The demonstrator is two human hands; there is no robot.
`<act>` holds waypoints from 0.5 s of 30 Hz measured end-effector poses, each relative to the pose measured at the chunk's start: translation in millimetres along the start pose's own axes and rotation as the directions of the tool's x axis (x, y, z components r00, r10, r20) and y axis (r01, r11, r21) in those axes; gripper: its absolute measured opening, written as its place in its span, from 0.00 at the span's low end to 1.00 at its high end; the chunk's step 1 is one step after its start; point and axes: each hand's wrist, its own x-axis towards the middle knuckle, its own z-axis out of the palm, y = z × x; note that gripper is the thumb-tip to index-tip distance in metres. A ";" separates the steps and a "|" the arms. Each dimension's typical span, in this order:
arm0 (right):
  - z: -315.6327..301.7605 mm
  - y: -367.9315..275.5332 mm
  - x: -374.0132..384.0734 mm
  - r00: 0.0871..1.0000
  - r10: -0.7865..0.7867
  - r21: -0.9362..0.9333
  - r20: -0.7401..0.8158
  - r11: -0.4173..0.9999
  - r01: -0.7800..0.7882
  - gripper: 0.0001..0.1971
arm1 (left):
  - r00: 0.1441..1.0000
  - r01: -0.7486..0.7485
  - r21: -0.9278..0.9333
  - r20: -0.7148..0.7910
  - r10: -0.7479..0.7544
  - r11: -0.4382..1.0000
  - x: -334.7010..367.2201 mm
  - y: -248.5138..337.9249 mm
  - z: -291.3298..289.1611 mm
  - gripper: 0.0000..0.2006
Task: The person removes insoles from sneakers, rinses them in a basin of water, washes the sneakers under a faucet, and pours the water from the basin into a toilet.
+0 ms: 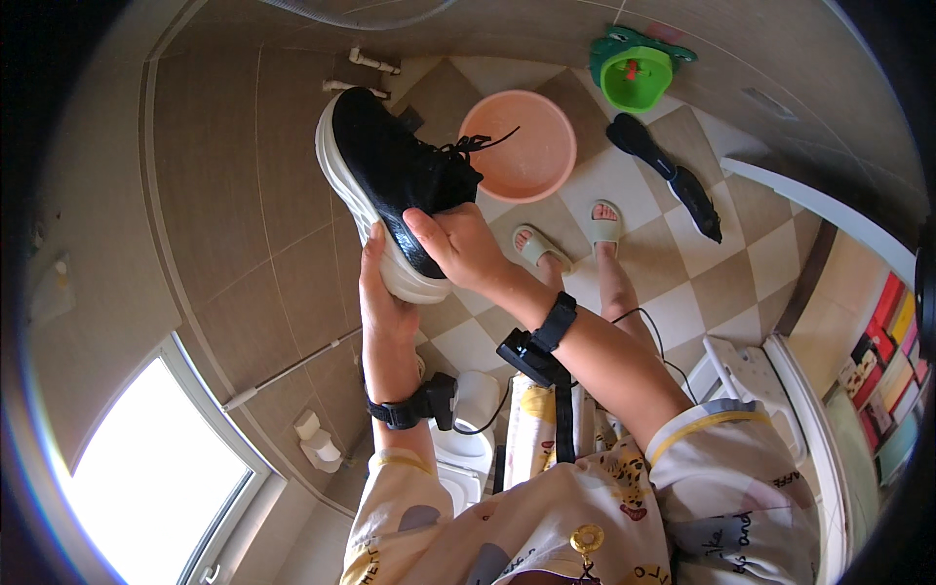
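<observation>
A black lace-up shoe [375, 161] with a thick white sole is held up in front of me, toe pointing away and its dark laces hanging to the right. My right hand [458, 246] grips it at the heel and collar, thumb lying over the black upper. From below and the left, my left hand [386, 292] holds the white sole near the heel, its thumb up along the sole edge. The fingers of both hands are partly hidden. Beyond the shoe, a peach-coloured basin [531, 180] stands on the checkered floor.
Two long black pieces [694, 203], perhaps insoles, lie on the floor at right. A green frog-shaped child's urinal [634, 83] is at the far wall. Near me are a toilet [462, 444] and, at left, a window [156, 468]. A cable [655, 336] hangs by my right forearm.
</observation>
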 end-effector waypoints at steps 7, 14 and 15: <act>-8.8 -0.6 -6.8 0.997 0.033 0.001 0.066 0.999 -0.033 0.22 | 1.000 0.005 0.063 0.017 -0.006 0.998 -5.5 4.7 -1.4 0.23; -27.4 2.2 -19.2 0.996 0.086 0.065 -0.029 0.994 -0.084 0.21 | 0.998 -0.065 0.149 0.017 0.063 0.987 -6.6 6.8 -13.0 0.25; -25.2 3.5 -17.7 0.996 0.081 0.069 -0.029 0.994 -0.079 0.21 | 0.998 -0.065 0.113 -0.020 0.067 0.991 -7.6 5.8 -12.7 0.25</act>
